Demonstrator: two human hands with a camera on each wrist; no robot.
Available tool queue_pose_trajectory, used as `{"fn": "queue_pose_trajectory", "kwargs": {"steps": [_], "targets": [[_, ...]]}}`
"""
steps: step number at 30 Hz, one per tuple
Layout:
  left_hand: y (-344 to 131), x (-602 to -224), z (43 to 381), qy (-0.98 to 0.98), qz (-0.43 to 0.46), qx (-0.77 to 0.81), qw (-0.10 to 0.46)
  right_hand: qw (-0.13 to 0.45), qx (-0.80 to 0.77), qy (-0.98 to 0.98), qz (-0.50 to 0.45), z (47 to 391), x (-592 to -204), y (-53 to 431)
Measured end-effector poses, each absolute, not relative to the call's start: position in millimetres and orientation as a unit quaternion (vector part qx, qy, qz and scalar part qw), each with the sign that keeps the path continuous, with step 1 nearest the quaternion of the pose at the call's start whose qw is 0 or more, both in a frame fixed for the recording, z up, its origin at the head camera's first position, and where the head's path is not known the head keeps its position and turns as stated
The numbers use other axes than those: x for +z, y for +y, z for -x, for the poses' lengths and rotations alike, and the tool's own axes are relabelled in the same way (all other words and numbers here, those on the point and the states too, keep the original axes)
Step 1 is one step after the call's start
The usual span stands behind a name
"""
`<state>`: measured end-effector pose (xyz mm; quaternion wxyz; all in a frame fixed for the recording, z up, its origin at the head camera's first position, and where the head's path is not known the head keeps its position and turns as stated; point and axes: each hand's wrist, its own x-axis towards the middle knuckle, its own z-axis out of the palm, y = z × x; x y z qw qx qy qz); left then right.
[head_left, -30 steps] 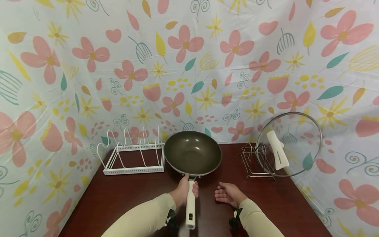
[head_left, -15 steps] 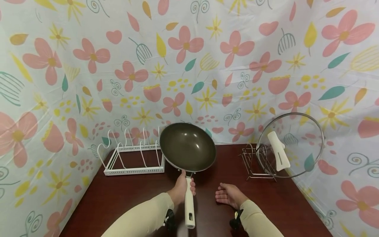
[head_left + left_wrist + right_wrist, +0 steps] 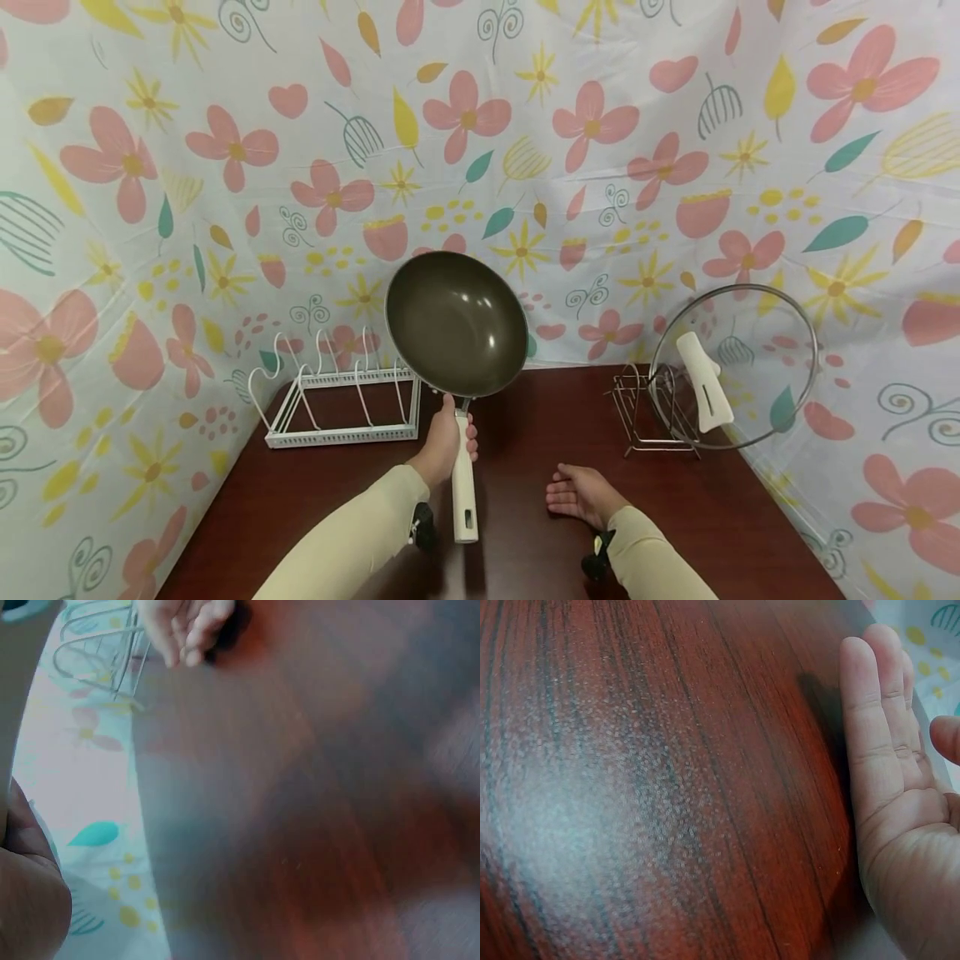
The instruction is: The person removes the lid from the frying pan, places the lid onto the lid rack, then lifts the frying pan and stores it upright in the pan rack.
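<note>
Left hand [image 3: 442,442] grips frying pan [image 3: 457,325] by handle [image 3: 464,500]; pan raised, tilted, right of white rack [image 3: 345,435], not set down. Right hand [image 3: 583,493] empty, fingers nearly straight. Glass lid [image 3: 707,383] already stands in wire rack [image 3: 628,417], right.

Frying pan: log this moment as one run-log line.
left hand: grips frying pan by handle, tilted | right hand: holds nothing | white rack: left side of table | glass lid: propped in wire rack

I count 1 pan [image 3: 457,325], 1 glass lid [image 3: 707,383], 1 table [image 3: 555,417], 2 racks: 1 white rack [image 3: 345,436] left, 1 wire rack [image 3: 633,437] right; and 2 hands: 1 left hand [image 3: 441,446], 1 right hand [image 3: 587,493].
</note>
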<state>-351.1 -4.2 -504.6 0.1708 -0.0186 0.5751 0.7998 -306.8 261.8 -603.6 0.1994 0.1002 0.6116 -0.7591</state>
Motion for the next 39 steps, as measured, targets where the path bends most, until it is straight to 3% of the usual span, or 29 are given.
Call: {"fn": "queue_pose_trajectory", "kwargs": {"steps": [21, 34, 39], "targets": [[-12.8, -462.8, 359.2, 0.680, -0.074, 0.728, -0.037, 0.196, -0.760, 0.608, -0.121, 304.4, -597.1, 261.1], [-7.5, -452.6, 356.3, 0.676, -0.070, 0.727, -0.100, 0.161, -0.706, 0.677, -0.130, 302.1, -596.7, 245.2], [-9.3, -449.6, 357.0, 0.681, -0.114, 0.709, -0.142, 0.171, -0.637, 0.749, -0.064, 301.5, -580.8, 227.0]]}}
